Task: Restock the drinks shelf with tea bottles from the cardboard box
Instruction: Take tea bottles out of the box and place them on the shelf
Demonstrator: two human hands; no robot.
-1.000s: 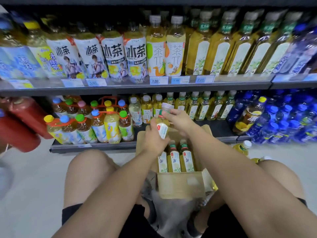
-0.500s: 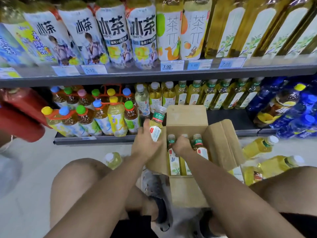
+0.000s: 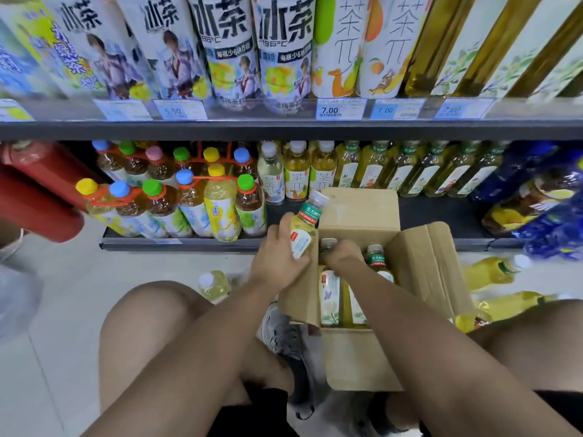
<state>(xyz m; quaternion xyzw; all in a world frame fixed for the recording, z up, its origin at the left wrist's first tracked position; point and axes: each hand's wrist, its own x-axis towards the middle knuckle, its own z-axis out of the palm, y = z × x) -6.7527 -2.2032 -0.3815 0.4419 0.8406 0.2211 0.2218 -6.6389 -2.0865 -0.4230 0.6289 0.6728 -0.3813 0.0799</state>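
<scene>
Cardboard box [image 3: 356,361], loose bottles [image 3: 492,272] on floor [image 3: 56,373].

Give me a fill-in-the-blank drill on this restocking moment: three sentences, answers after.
The left hand grips a tea bottle whose neck label is ____.
The right hand reaches into the cardboard box, which stands on the ____.
Yellow bottles lying on their sides are on the box's ____ side.
Missing words: green; floor; right.

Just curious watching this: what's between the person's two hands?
Head view: the left wall of the cardboard box stands between the left hand, gripping a tea bottle outside, and the right hand inside.
</scene>
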